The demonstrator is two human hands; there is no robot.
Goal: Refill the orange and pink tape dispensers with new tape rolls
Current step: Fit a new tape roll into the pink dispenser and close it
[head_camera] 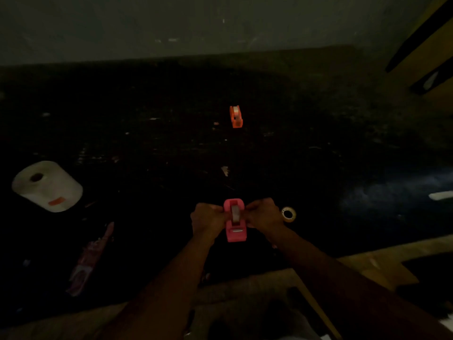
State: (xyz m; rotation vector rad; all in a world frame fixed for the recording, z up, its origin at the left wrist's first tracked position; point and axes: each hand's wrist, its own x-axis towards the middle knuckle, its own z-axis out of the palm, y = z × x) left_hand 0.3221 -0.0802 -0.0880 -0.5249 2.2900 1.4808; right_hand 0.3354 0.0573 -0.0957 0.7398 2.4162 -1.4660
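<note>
I have both hands clamped on the pink dispenser (234,220) at six o'clock — left hand (207,218), right hand (263,214) — probably bracing it to seat the roll; orange dispenser (235,116) sits at twelve o'clock.

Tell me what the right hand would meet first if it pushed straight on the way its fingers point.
The pink tape dispenser: the right hand already presses its side, pointing toward the left hand.
</note>
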